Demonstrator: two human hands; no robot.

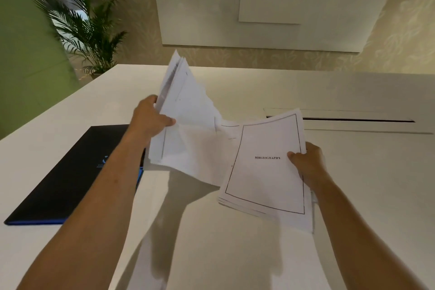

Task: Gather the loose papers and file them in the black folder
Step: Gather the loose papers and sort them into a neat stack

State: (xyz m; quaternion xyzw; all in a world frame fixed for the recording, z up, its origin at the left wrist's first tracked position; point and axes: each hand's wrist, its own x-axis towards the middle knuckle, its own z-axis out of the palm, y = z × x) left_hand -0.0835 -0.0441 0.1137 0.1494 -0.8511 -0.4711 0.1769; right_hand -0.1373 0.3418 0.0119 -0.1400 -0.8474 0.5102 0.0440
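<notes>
Both hands raised above the pale counter [235, 254], each closed on paper. Left grip [150, 116] clamped on a ragged sheaf of sheets [183, 110], thumb on the near face, far corners fanned upward and tilted. Right grip [308, 162] pinching the right edge of a neater stack [266, 172], thumb on top beside the printed word "BIBLIOGRAPHY". Both bundles overlapping in the middle, held clear of the surface. Black folder [70, 176] lying flat and shut on the counter, left of and under the left forearm, apart from the papers. Potted palm [87, 26] beyond the far left corner.
</notes>
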